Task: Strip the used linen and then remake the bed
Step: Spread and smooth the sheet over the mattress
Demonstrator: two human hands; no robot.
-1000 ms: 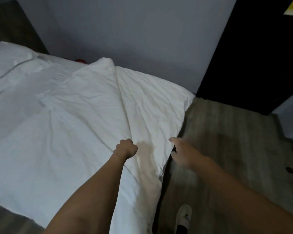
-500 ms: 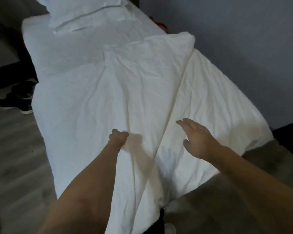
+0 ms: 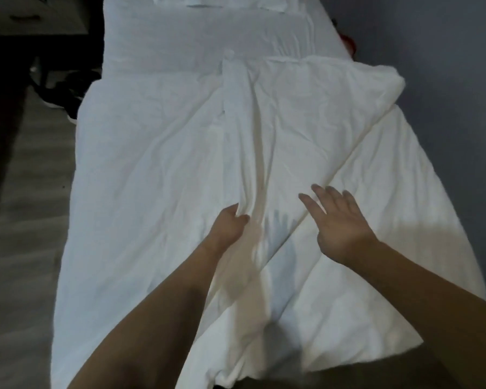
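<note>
The left hand (image 3: pixel 230 223) pinches a raised fold of the white duvet (image 3: pixel 278 130), fingers curled tight round the cloth. The right hand (image 3: pixel 340 220) is flat, its fingers (image 3: pixel 320 193) straight and slightly spread, just over the duvet; whether they touch it cannot be told. The duvet is soft, creased cotton, lying crooked across the near half of the bed (image 3: pixel 96 206), one corner hanging off the near edge. White pillows (image 3: pixel 236 4) lie at the far end. Dark shoes (image 3: pixel 65 91) sit on the wood-grain floor (image 3: pixel 20 234) at far left.

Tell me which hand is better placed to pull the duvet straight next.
Probably the left hand: it already grips a fold of the white duvet. The right hand is open, its fingers spread above the cloth.
</note>
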